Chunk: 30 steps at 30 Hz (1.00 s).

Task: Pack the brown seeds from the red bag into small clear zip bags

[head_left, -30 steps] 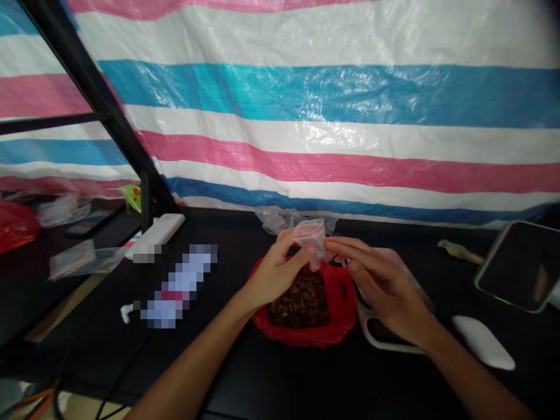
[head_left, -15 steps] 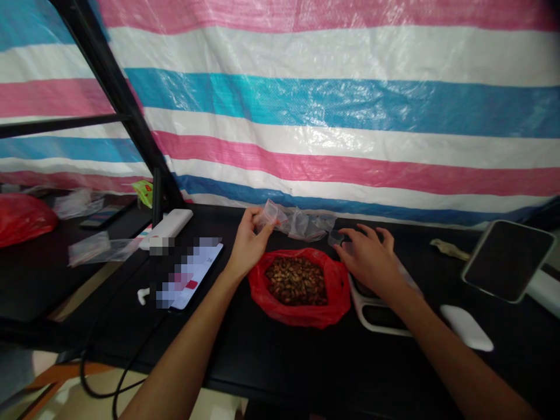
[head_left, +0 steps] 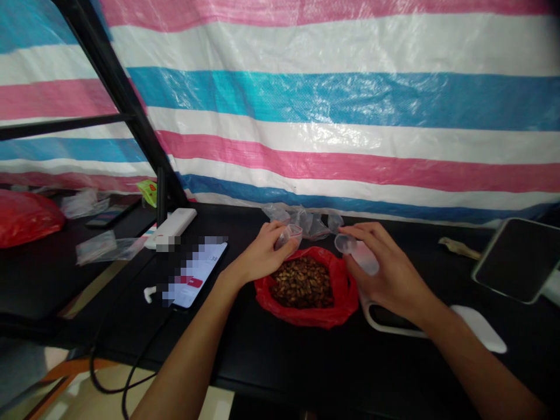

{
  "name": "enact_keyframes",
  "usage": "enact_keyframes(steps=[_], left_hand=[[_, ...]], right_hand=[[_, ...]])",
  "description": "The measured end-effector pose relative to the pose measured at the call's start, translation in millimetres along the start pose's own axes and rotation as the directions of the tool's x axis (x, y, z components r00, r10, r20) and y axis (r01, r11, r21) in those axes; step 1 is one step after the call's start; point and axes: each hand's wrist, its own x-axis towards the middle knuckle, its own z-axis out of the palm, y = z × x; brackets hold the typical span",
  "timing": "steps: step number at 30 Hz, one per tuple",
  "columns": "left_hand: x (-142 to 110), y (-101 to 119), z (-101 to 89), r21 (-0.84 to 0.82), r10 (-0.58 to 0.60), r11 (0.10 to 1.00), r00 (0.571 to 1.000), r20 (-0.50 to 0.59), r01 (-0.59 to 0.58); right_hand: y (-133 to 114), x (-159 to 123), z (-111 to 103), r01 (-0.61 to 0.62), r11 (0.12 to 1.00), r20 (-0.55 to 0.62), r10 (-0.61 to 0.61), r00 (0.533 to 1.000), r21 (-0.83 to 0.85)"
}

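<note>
My left hand (head_left: 269, 251) is closed on a small clear zip bag (head_left: 289, 235), whose mouth gapes upward behind the red bag. My right hand (head_left: 389, 268) grips a clear plastic piece with a round rim (head_left: 345, 244); its exact kind is hard to make out. Between the hands stands a red plastic bag (head_left: 306, 317) with its top rolled down. Many small brown seed-like pieces (head_left: 301, 282) fill it. Beneath my right hand, a white scale (head_left: 385, 328) shows only its front edge and dark display.
More clear bags (head_left: 308, 221) lie behind the red bag. On the left are a phone (head_left: 201, 274), a white power bank (head_left: 172, 227), an earbud (head_left: 149, 293) and cables. A white mouse (head_left: 479, 328) and a propped dark-screened device (head_left: 518, 259) stand right. Striped sheeting closes the back.
My left hand has brought a clear bag nearer, to the red bag's back edge, and its mouth now gapes. My right hand has lifted the clear plastic piece and tilted it.
</note>
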Motion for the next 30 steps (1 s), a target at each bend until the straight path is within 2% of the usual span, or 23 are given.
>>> enact_keyframes(steps=[3,7,9,12,14,19,24,27,30], left_hand=[[-1,-2,-4.8,-0.067,0.005,0.998,0.997,0.073,-0.001],[-2,-8,-10.0,-0.186,-0.132,0.972,0.988,0.078,0.145],[-4,-11,-10.3,-0.19,-0.164,0.963,0.976,0.14,0.189],[-6,-10,-6.9,-0.204,-0.15,0.958,0.959,0.24,0.201],[-5,-8,-3.4,-0.242,-0.139,0.949,0.956,0.259,0.204],[-1,-4,4.4,-0.318,-0.221,0.913,0.966,0.137,0.254],[1,-5,11.1,-0.438,-0.306,0.846,0.95,0.064,0.302],[1,-3,14.2,-0.499,-0.362,0.793,0.929,0.074,0.349],[2,1,16.4,-0.586,-0.423,0.704,0.9,0.109,0.402]], right_hand=[[-23,-13,-4,0.053,0.996,0.205,-0.068,0.976,0.077],[-40,-20,6,0.093,0.995,0.306,-0.101,0.947,0.04],[-40,-19,13,0.098,0.995,0.307,-0.092,0.947,-0.007],[-36,-16,21,0.092,0.993,0.27,-0.07,0.96,-0.072],[-34,-15,25,0.09,0.991,0.25,-0.063,0.966,-0.099],[-36,-13,37,0.102,0.99,0.221,-0.079,0.972,-0.096],[-38,-13,44,0.092,0.996,0.217,-0.089,0.972,-0.002],[-37,-14,47,0.058,0.996,0.241,-0.074,0.968,0.074],[-35,-12,49,0.019,0.995,0.256,-0.044,0.966,0.099]])
